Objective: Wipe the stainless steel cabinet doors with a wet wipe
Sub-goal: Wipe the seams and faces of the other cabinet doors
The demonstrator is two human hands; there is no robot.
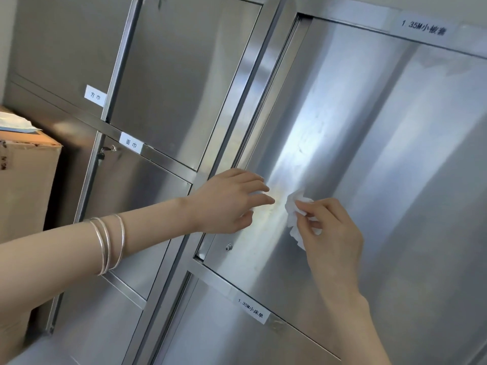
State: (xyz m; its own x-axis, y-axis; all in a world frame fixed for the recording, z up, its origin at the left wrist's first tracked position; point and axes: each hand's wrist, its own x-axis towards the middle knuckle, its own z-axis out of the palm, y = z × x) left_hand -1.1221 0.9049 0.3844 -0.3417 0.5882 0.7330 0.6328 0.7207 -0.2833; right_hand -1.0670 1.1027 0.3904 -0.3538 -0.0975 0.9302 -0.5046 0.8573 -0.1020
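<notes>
My right hand (332, 233) pinches the crumpled wet wipe (297, 219) between thumb and fingertips, holding it against the stainless steel cabinet door (369, 154). My left hand (229, 201) rests beside it, fingers extended and close together, over a white scrap. Silver bangles (108, 243) ring the left forearm.

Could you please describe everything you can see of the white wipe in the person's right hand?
The wipe is white, thin and crumpled into a loose wad, looking like soft tissue. The right hand pinches it between thumb and fingertips, holding it against the stainless steel cabinet door. Its lower part hangs below the fingers. Wetness cannot be told.
</notes>
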